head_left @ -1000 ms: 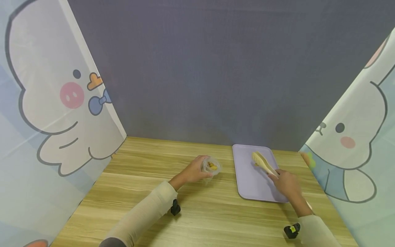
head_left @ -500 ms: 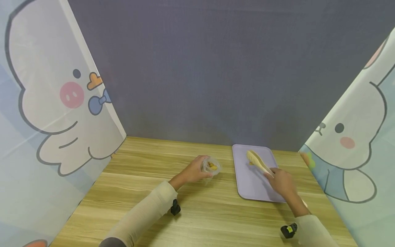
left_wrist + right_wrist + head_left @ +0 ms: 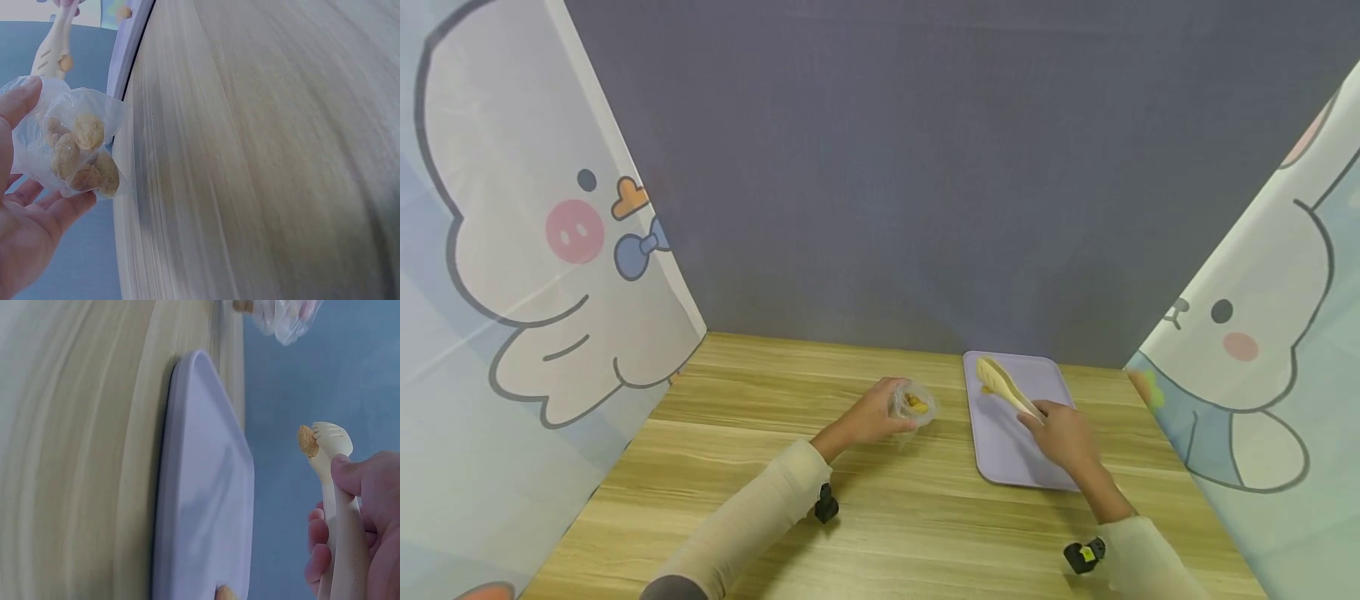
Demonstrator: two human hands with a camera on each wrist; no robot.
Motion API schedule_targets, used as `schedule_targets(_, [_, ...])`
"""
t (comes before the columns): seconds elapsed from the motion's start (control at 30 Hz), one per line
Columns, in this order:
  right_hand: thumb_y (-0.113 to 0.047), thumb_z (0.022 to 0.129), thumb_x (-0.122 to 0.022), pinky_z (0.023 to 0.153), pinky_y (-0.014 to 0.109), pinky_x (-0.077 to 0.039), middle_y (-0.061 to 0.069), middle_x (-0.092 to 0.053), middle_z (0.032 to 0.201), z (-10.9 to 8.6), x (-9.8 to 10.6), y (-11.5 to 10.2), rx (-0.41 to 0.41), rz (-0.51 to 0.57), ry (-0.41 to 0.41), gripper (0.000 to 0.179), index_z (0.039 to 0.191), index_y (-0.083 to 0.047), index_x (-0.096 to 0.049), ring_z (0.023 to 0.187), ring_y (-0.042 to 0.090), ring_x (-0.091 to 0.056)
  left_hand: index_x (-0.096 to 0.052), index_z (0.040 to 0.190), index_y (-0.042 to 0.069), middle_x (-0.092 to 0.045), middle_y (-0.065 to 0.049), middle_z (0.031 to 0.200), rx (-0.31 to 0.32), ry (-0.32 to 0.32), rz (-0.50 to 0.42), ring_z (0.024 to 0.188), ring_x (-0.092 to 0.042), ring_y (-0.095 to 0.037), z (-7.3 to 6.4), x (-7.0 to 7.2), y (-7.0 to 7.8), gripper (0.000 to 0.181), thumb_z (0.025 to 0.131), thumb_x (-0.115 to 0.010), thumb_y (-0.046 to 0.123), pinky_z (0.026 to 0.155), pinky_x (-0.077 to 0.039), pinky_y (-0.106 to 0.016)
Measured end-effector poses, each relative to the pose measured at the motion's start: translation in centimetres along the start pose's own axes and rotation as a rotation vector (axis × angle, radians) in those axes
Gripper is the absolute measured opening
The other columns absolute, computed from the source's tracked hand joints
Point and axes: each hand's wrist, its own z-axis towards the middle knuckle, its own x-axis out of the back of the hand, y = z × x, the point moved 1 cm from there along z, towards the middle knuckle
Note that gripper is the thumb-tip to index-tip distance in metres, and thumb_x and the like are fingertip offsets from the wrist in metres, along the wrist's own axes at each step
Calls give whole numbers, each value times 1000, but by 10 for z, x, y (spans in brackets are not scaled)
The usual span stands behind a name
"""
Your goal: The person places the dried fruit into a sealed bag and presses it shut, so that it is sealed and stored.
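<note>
My left hand (image 3: pixel 874 414) holds a clear plastic bag (image 3: pixel 103 106) upright, thumb on one side and fingers on the other. Inside it are several tan, rough, nut-like pieces (image 3: pixel 89 131). My right hand (image 3: pixel 1069 439) grips cream-coloured tongs (image 3: pixel 347 525), squeezed nearly closed. Between the tong tips sits one nut-like piece (image 3: pixel 307 441), above the far left part of the lilac tray (image 3: pixel 1007 454). Another nut-like piece (image 3: pixel 225 593) lies on the tray, hidden from the head view by the right hand.
The tray lies on a wood-grain table (image 3: pixel 880 533), to the right of the bag. A dark grey backdrop (image 3: pixel 880 167) rises behind the table. Cartoon-printed panels (image 3: pixel 512 250) stand at both sides.
The right hand has moved left over the tray, carrying the tongs and the nut-like piece toward the bag. The left hand and bag have stayed in place.
</note>
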Motion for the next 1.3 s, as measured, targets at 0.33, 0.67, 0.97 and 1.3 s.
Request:
schedule_targets(0.33, [-34,96,-70,69,44,-51,12,-76,93,4,-5,-24,12,40,2,42,123,-1,-72,76,24,-63,-39,156,14,-45,-9,153,-3,-7,-12,127,-53,-23,0,-1,4,81,90,-78,40,105,-46,-47])
schedule_targets(0.67, [-31,97,-70,59,31,-43,4,-70,81,4,-12,-48,28,136,-28,39,123,-2,-72,66,16,-53,-41,154,12,-48,-9,151,-14,0,-8,125,-53,-22,3,-2,3,80,89,-80,38,105,-46,-47])
schedule_targets(0.97, [-26,94,-73,59,31,-43,3,-67,76,1,-18,-74,84,177,-16,34,118,-2,-74,63,15,-51,-40,155,11,-47,-10,151,-22,-2,-20,122,-54,-22,3,-3,3,81,89,-79,37,104,-47,-45])
schedule_targets(1.3, [-28,94,-74,68,37,-52,2,-70,80,0,-23,-89,108,169,-6,35,118,-3,-75,69,16,-56,-44,152,15,-50,-7,144,-42,2,-48,120,-54,-20,3,-4,4,75,89,-79,37,101,-48,-46])
